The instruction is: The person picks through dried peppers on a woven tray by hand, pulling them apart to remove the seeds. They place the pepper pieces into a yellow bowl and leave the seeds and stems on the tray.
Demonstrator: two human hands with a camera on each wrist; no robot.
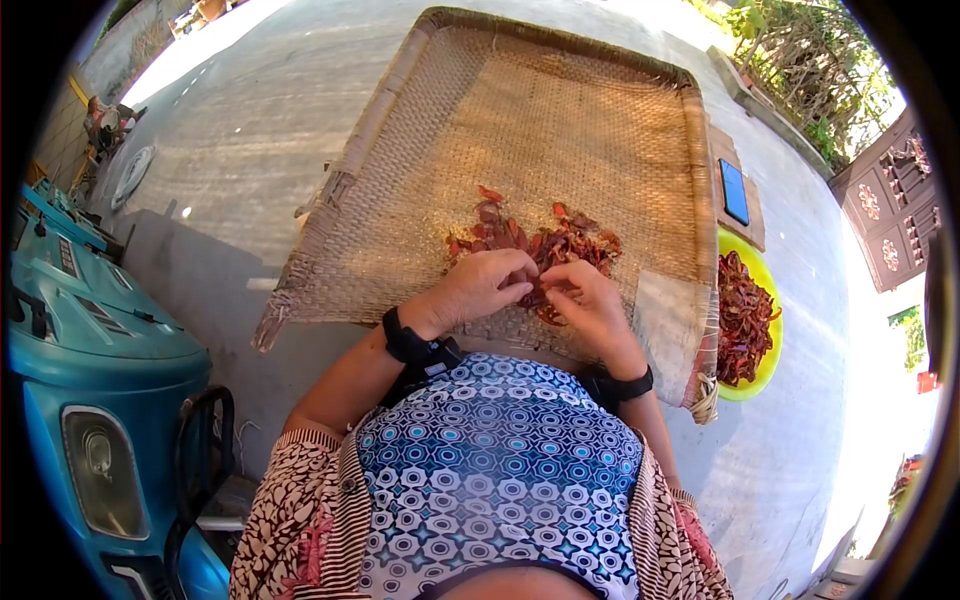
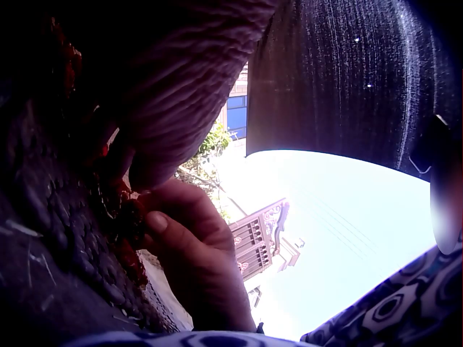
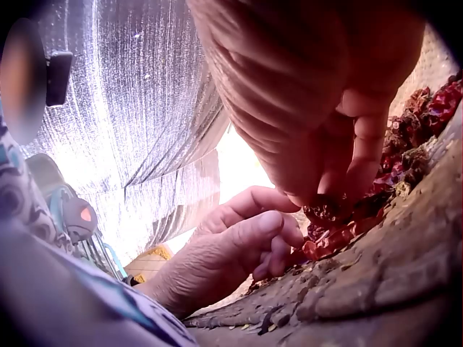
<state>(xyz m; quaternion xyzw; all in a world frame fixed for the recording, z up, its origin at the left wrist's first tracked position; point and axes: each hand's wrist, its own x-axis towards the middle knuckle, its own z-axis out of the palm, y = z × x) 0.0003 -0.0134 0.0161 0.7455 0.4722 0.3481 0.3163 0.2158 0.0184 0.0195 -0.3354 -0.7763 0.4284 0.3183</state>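
Observation:
In the head view both hands meet over the near part of a woven mat (image 1: 420,200) with raised edges. My left hand (image 1: 480,285) and my right hand (image 1: 590,305) pinch a dried red chili between their fingertips. The right wrist view shows a dark, wrinkled chili piece (image 3: 322,210) under the right fingers, with the left thumb (image 3: 253,231) close beside it. Just beyond the hands lie two heaps of chilies, a flatter left heap (image 1: 492,232) and a darker right heap (image 1: 580,240). Pale seeds are scattered around them.
To the right of the mat stands a yellow-green basin (image 1: 768,365) filled with dried chilies (image 1: 742,320). A phone (image 1: 734,192) lies on a board (image 1: 757,235) near the mat's right edge. A teal vehicle (image 1: 100,350) stands on the left, on concrete ground (image 1: 240,120).

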